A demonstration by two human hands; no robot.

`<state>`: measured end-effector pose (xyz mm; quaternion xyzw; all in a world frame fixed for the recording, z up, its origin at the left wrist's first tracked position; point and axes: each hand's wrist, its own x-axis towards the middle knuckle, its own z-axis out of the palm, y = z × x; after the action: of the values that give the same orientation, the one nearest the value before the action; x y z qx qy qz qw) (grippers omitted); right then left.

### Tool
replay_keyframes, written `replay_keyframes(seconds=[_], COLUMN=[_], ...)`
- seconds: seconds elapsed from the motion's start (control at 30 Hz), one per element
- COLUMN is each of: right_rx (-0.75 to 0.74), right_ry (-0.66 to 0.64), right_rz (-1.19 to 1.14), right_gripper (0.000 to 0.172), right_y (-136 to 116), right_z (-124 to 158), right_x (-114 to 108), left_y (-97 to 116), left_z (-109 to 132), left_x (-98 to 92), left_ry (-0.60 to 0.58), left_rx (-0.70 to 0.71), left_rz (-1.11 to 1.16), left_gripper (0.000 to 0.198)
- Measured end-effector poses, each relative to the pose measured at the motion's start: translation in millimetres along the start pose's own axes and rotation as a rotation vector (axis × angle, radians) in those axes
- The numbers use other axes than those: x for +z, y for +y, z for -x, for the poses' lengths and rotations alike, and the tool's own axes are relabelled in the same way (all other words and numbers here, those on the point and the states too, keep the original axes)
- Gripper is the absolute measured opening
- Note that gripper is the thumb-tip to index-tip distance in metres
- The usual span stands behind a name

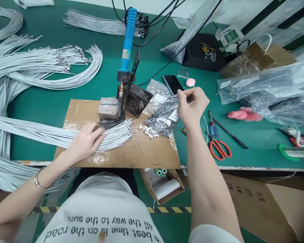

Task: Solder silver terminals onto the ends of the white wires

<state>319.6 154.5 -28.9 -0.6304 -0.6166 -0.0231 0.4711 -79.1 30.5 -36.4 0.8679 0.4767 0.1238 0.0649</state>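
Observation:
My left hand (87,140) lies over a bundle of thin white cables (50,131), its fingers curled on them near the cut ends. Those ends fan out on a brown cardboard sheet (142,152). With thumb and fingers pinched, my right hand (194,104) holds the top corner of a clear plastic bag (162,114) of small metal parts. Some parts have spilled from the bag's lower end onto the cardboard. Between my hands stands a blue-handled soldering iron (129,40), upright in a holder beside a pale block (108,108).
A small black fan (136,101) sits behind the cardboard. Right of it lie a phone (172,84), orange-handled scissors (219,149), a screwdriver (213,128) and a thin dark rod (230,133). More cable bundles (40,64) cover the left. Bags (266,81) and a black perforated box (202,50) stand right.

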Motion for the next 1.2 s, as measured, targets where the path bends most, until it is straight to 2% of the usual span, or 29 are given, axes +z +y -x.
replay_keyframes(seconds=[0.2, 0.3, 0.37, 0.43, 0.53, 0.6, 0.67, 0.8, 1.0, 1.2], right_rx=[0.025, -0.007, -0.056, -0.138, -0.284, -0.335, -0.352, -0.359, -0.383, -0.407], right_ry=[-0.032, -0.044, -0.071, -0.174, -0.445, -0.562, -0.613, -0.592, -0.430, -0.367], right_rz=[0.003, -0.007, -0.039, -0.098, -0.194, -0.221, -0.226, -0.230, -0.221, -0.242], right_gripper=[0.033, 0.038, 0.044, 0.040, 0.024, 0.023, 0.026, 0.030, 0.035, 0.037], right_y=[7.4, -9.6, -28.1, -46.9, -64.4, -66.2, -62.3, -51.3, -44.9, -39.1], right_z=[-1.2, 6.4, 22.2, 46.8, 89.0, 111.5, 126.2, 140.3, 151.9, 154.4], right_x=[8.2, -0.2, -8.9, -16.0, -19.9, -19.2, -18.9, -25.2, -32.5, -35.8], left_y=[-5.2, -8.2, -9.3, -9.4, -8.6, -8.7, -10.1, -14.2, -13.8, -14.9], left_z=[32.9, 37.2, 35.7, 33.6, 32.7, 33.5, 34.9, 37.8, 36.2, 33.6], left_x=[6.3, 11.7, 13.3, 13.2, 12.0, 12.0, 12.8, 14.2, 12.0, 18.5], left_ry=[0.124, 0.164, 0.177, 0.177, 0.168, 0.175, 0.197, 0.244, 0.332, 0.367], left_rx=[-0.016, -0.081, -0.116, -0.132, -0.159, -0.182, -0.200, -0.170, -0.155, -0.186], left_rz=[-0.121, -0.080, -0.055, -0.039, -0.026, -0.009, 0.013, 0.059, 0.016, -0.018], left_gripper=[0.035, 0.033, 0.032, 0.032, 0.031, 0.030, 0.028, 0.025, 0.024, 0.024])
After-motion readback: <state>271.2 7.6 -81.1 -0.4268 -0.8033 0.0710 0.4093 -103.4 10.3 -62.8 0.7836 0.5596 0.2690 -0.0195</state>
